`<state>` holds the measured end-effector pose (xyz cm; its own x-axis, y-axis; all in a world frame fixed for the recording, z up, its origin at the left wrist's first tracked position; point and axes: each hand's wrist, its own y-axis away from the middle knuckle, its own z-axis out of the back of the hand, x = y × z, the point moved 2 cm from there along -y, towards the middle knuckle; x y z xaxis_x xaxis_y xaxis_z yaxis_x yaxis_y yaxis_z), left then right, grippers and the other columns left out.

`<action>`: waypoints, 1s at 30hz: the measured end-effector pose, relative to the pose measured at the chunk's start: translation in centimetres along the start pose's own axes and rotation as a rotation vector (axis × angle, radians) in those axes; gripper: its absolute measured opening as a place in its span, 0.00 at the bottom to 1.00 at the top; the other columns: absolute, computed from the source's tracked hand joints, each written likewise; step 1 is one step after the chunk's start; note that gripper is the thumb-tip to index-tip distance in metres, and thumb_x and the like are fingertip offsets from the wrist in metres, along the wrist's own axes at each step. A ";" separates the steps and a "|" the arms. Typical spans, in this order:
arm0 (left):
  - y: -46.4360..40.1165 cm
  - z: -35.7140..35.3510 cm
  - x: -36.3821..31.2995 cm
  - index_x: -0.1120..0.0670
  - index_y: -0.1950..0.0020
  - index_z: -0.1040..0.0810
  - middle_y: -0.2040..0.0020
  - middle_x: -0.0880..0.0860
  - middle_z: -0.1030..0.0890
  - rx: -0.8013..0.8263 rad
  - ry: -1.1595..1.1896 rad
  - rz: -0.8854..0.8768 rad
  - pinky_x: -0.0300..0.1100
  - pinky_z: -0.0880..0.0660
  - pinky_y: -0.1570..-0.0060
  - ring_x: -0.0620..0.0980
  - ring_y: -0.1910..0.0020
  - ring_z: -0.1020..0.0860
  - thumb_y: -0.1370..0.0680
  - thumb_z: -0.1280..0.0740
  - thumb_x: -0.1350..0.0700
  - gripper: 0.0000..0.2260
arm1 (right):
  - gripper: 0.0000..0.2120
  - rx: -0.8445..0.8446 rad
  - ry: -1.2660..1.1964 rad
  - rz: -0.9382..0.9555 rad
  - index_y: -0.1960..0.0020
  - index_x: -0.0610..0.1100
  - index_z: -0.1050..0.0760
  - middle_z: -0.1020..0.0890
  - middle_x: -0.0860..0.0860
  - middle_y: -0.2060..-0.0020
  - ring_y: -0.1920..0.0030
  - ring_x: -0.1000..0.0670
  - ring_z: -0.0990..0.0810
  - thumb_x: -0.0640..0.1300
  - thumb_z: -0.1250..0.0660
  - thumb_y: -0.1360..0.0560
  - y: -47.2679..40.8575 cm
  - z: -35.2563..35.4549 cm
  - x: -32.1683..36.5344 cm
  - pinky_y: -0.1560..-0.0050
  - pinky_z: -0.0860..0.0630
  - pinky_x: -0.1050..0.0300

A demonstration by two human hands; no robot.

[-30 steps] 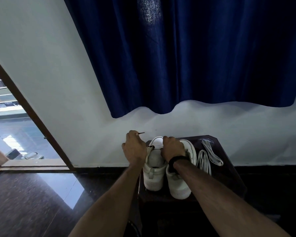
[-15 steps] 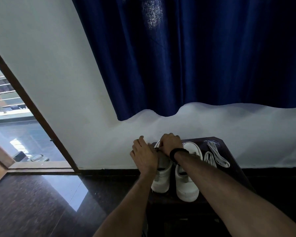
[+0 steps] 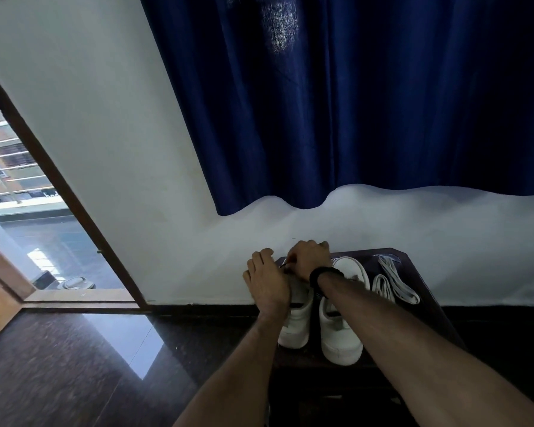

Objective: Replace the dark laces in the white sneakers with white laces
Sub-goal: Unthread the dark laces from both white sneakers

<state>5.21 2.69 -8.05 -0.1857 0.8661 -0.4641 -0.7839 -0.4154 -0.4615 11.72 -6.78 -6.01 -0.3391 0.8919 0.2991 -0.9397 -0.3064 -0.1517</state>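
Blue curtain (image 3: 352, 103) fills the upper part of the view and hangs in front of a pale wall (image 3: 105, 118). At the left an open doorway with a brown frame (image 3: 59, 186) shows a balcony, and a pale sandal (image 3: 76, 283) lies on its floor. Below the wall, the floor (image 3: 59, 365) is dark polished stone and reflects the light.

Against the wall stands a small dark table (image 3: 420, 291). On it two white sneakers (image 3: 339, 337) stand side by side with the toes toward the near edge; the left one is at the left edge of the table. White laces (image 3: 395, 285) lie loose on the right part of the table top, near the far right corner, just beside the right sneaker.

Both forearms reach over the table and cover much of the shoes. The left hand (image 3: 269, 282) rests on the left sneaker with fingers mostly straight, so its tongue and eyelets are hidden. The right hand (image 3: 309, 258), with a black band (image 3: 322, 274) on the wrist, is curled over the far end of this sneaker, and its fingers pinch a thin dark lace (image 3: 285, 265), of which only a short piece shows between the two hands.
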 end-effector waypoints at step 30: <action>-0.1 1.7 -1.6 0.52 0.40 0.22 0.49 0.49 0.20 -0.173 0.237 -0.340 0.42 0.33 0.51 0.50 0.50 0.24 0.23 0.39 0.61 0.14 | 0.10 0.099 -0.411 0.115 0.49 0.33 0.22 0.18 0.38 0.49 0.47 0.41 0.21 0.35 0.40 0.22 1.5 2.9 -0.6 0.54 0.34 0.61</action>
<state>4.59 1.80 -5.95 0.2223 0.8822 -0.4150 -0.6622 -0.1758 -0.7284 10.40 -8.73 -3.71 -0.4123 0.6499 0.6385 -0.8876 -0.4445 -0.1207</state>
